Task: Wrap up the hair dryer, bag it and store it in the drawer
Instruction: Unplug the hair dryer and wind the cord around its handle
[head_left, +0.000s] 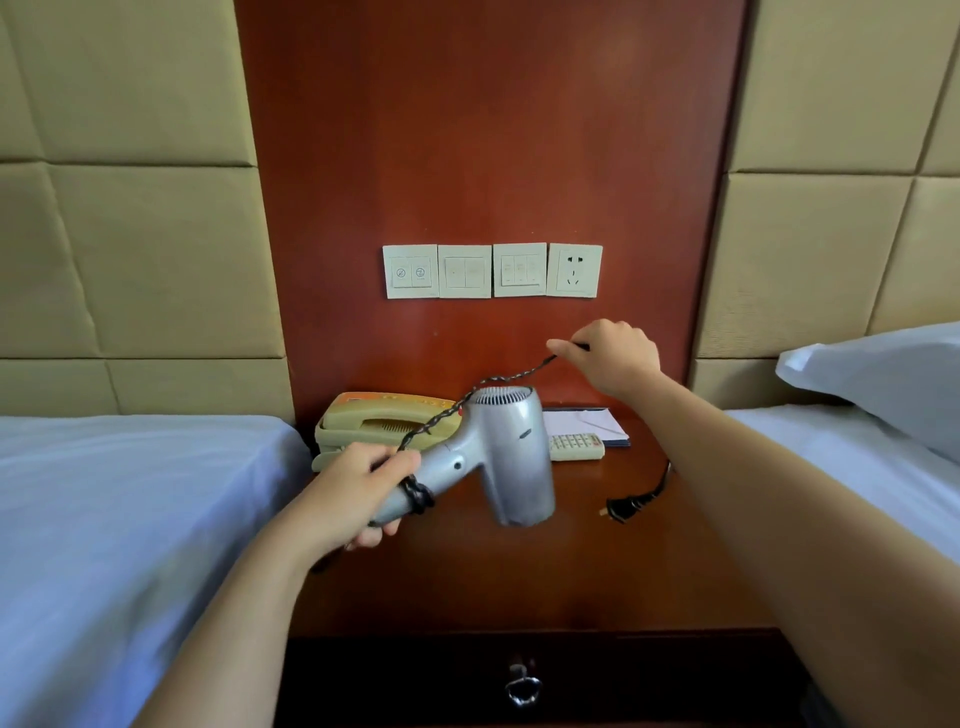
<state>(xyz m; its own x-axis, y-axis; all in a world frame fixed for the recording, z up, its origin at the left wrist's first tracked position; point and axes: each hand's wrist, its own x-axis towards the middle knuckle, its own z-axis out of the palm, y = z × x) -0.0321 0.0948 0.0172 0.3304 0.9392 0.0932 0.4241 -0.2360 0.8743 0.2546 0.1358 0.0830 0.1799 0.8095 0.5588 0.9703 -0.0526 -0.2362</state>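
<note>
Left grip (358, 483) — dryer (511, 447) handle; right (615, 358) — cord (511, 375).

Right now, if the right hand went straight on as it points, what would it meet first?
Probably the wooden wall panel below the switch plates; nothing shows ahead of the right hand, but depth is unclear.

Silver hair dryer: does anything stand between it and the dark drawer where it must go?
Yes. The dark wooden drawer looks shut, below the brown wooden nightstand top. The left hand holds the silver hair dryer above that top; the right hand pinches its black cord.
</note>
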